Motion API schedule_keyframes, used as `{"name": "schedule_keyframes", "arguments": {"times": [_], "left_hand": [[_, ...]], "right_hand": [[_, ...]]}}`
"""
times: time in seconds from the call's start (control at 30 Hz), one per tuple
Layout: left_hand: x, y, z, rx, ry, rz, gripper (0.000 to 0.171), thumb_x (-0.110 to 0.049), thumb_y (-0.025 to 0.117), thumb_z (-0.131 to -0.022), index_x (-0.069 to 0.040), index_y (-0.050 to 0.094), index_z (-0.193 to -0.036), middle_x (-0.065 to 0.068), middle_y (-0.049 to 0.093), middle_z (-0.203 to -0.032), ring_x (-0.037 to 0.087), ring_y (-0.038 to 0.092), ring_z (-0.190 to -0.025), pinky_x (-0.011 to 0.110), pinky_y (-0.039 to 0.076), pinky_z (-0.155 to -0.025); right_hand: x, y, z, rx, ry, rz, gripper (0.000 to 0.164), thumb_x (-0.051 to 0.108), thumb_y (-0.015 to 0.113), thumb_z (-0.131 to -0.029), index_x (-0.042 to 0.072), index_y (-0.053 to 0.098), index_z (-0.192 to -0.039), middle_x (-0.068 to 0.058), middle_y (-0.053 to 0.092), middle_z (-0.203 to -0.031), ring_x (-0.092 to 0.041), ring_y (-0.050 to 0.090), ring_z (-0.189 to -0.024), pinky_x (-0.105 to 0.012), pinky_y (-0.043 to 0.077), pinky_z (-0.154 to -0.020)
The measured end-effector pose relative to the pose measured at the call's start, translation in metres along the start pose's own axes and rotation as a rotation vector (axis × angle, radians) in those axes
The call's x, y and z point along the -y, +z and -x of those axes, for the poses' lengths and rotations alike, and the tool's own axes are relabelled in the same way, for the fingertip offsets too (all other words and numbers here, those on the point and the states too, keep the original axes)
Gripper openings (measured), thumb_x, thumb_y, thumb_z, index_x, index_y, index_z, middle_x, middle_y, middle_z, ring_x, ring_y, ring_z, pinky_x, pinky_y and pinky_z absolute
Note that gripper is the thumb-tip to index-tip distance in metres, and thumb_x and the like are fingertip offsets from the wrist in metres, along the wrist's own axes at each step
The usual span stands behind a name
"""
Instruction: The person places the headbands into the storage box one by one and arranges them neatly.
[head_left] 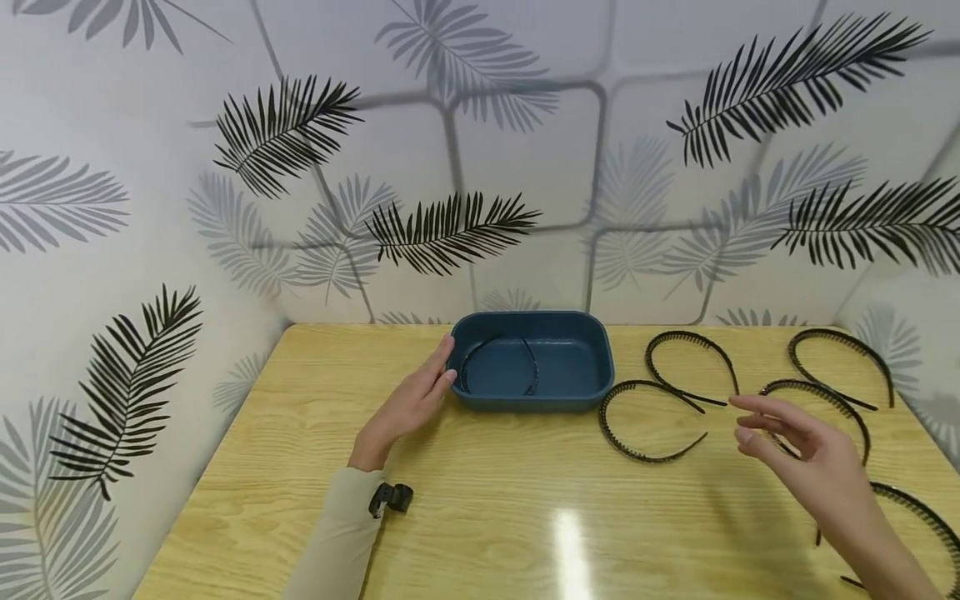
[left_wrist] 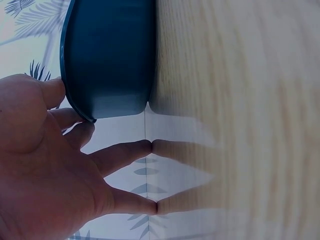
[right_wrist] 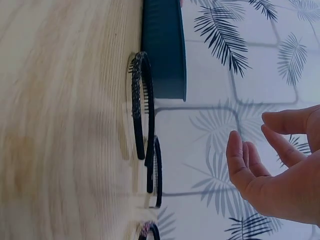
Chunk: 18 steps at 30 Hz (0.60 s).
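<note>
My left hand (head_left: 408, 402) rests at the left end of a blue rectangular bin (head_left: 534, 403). In the left wrist view some fingertips touch the bin's rim, and two other fingers (left_wrist: 125, 156) reach straight down to the tabletop. Inside the bin lies a black toothed headband (head_left: 536, 367). Held above the table on the right, my right hand (head_left: 813, 462) has loosely bent fingers, thumb apart from them, and nothing between them. It overlaps a headband (head_left: 862, 425) in the head view. Just left of it lie two headbands, the nearer one (head_left: 609, 427) beside the bin.
More black headbands lie on the right of the wooden table (head_left: 480, 517), one at the back right (head_left: 888, 375) and one at the front right (head_left: 933, 521). A wall with printed leaves (head_left: 525, 167) stands behind the table. A black strap device (head_left: 392, 497) sits on the left wrist.
</note>
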<state>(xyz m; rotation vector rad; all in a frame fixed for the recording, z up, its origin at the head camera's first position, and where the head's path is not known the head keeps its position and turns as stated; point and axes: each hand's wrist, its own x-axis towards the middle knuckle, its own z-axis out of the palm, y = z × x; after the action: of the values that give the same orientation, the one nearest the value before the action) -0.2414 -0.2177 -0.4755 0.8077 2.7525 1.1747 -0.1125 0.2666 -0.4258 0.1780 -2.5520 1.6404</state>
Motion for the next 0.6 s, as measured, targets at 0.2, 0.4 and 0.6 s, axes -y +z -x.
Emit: {"name": "schedule_keyframes", "arguments": {"times": [0.2,0.4,0.6], "left_hand": [[-0.002,0.004,0.001,0.005,-0.008,0.010,0.059,-0.015,0.038,-0.114,0.004,0.011,-0.162,0.018,0.006,-0.170,0.032,0.010,-0.156,0.050,0.016,-0.125],[0.000,0.008,0.004,-0.008,-0.001,0.012,0.059,-0.013,0.039,-0.113,0.007,0.012,-0.161,0.022,0.008,-0.169,0.035,0.012,-0.156,0.053,0.018,-0.124],[0.000,0.007,0.006,-0.002,-0.006,0.001,0.058,-0.014,0.038,-0.113,0.006,0.012,-0.162,0.021,0.008,-0.169,0.033,0.011,-0.156,0.051,0.017,-0.124]], "right_hand": [[-0.010,-0.015,0.013,-0.070,0.003,0.037,0.044,0.008,0.070,-0.099,0.008,0.062,-0.143,0.024,0.064,-0.126,0.007,0.064,-0.105,-0.015,0.055,-0.076],[-0.017,-0.031,0.027,-0.114,0.075,0.101,0.047,0.014,0.071,-0.099,0.014,0.060,-0.145,0.030,0.061,-0.121,0.014,0.059,-0.102,-0.008,0.048,-0.072],[-0.036,-0.047,0.036,-0.199,0.066,0.065,0.043,0.006,0.065,-0.102,0.014,0.062,-0.144,0.033,0.058,-0.118,0.013,0.062,-0.094,-0.010,0.050,-0.068]]}}
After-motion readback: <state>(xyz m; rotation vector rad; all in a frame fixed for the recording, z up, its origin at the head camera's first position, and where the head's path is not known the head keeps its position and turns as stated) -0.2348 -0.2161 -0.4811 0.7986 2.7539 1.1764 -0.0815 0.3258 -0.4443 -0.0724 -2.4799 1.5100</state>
